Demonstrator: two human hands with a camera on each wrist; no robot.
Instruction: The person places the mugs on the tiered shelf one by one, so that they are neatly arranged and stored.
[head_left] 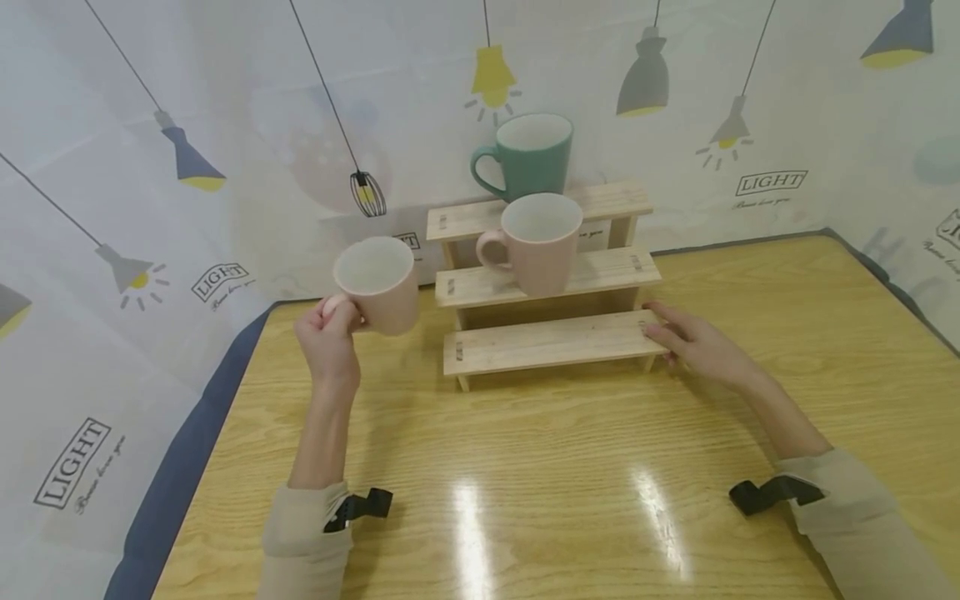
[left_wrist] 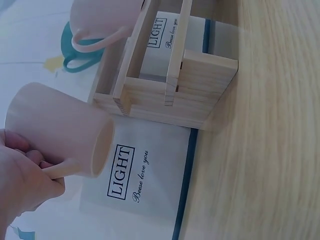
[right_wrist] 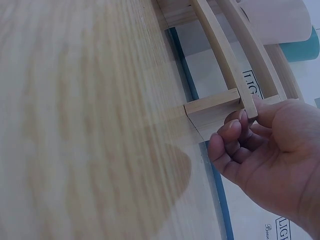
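Note:
My left hand (head_left: 330, 333) grips the handle of a pale pink mug (head_left: 378, 283) and holds it in the air, left of a three-step wooden rack (head_left: 547, 342). In the left wrist view the same mug (left_wrist: 60, 130) hangs beside the rack's end (left_wrist: 165, 95). A second pink mug (head_left: 536, 242) stands on the middle step and a teal mug (head_left: 528, 154) on the top step. My right hand (head_left: 686, 337) holds the right end of the lowest step; in the right wrist view its fingers (right_wrist: 235, 135) curl round that end of the plank (right_wrist: 230, 60).
The rack stands at the back of a wooden table (head_left: 570, 483), close to a white backdrop printed with lamps (head_left: 225, 192). A dark blue strip (head_left: 187, 442) runs along the table's left edge. Black straps sit on both wrists.

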